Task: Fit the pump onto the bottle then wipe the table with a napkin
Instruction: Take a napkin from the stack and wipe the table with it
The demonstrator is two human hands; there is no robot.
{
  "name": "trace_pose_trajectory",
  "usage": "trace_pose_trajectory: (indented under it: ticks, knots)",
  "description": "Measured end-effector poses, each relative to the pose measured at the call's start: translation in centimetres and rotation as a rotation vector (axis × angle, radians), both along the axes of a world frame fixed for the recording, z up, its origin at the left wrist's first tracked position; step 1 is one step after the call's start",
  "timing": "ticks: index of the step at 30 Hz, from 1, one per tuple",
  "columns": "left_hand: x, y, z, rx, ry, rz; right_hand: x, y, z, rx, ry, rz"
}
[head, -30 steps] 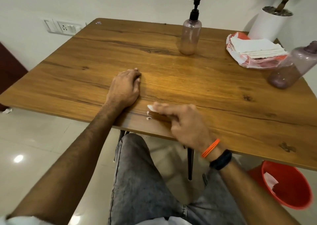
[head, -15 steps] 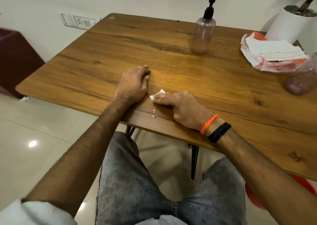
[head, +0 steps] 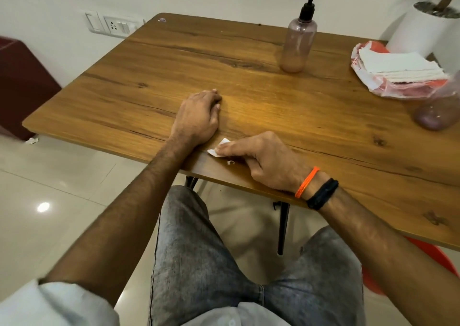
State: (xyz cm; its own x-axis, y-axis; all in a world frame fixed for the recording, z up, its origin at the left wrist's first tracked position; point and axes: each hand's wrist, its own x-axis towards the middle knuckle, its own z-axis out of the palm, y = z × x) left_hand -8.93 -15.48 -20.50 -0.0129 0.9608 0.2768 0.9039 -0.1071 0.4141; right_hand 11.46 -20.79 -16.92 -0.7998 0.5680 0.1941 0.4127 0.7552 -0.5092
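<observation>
Napkin [head: 220, 148] work is the step in hand now, as I judge it. Nearest to the person, at the front edge of the table [head: 323, 131], the right hand [head: 268, 162] lies flat with the palm down. Its long fingers are stretched and held close together, and their tips press a small folded piece of white napkin onto the wood; only a corner of the paper shows past the fingertips. Just beside it, toward the person, one or two tiny white crumbs [head: 231, 162] lie on the wood, maybe torn paper; I cannot tell for sure.

A little farther in, the left hand [head: 199, 116] rests on the table with the fingers curled loosely inward. It seems to hold nothing, and it is near the napkin but does not touch it.

At the far side the bottle [head: 297, 44] stands upright, well apart from both hands, and the black pump [head: 308, 4] sits on its neck. So the first part of the task looks done. To the right, a stack of napkins [head: 400, 67] lies on a red and white wrapper, and a second bottle [head: 438, 109] lies blurred near the right edge.

What is left, in my opinion, is more wiping: only the near edge is under the napkin, and the wide middle of the table is not yet covered by the hand.
</observation>
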Motion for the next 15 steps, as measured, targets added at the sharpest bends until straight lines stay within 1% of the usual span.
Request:
trace_pose_trajectory:
  ticks: [3, 6, 8, 12, 15]
  knots:
    - [0.1, 0.0, 0.1, 0.004, 0.005, 0.009, 0.4, 0.2, 0.7, -0.042, -0.117, 0.075]
    - [0.1, -0.1, 0.1, -0.004, 0.014, 0.005, 0.8, 1.4, 2.1, -0.148, -0.251, 0.113]
    - [0.0, -0.1, 0.2, -0.009, 0.015, 0.004, 0.7, 2.2, 3.0, -0.222, -0.285, 0.143]
    - [0.0, -0.1, 0.2, -0.012, 0.015, 0.012, 0.2, 3.2, 3.8, -0.151, -0.334, 0.166]
    - [0.1, -0.1, 0.3, -0.011, 0.017, 0.012, 0.0, 3.7, 3.7, -0.145, -0.37, 0.16]
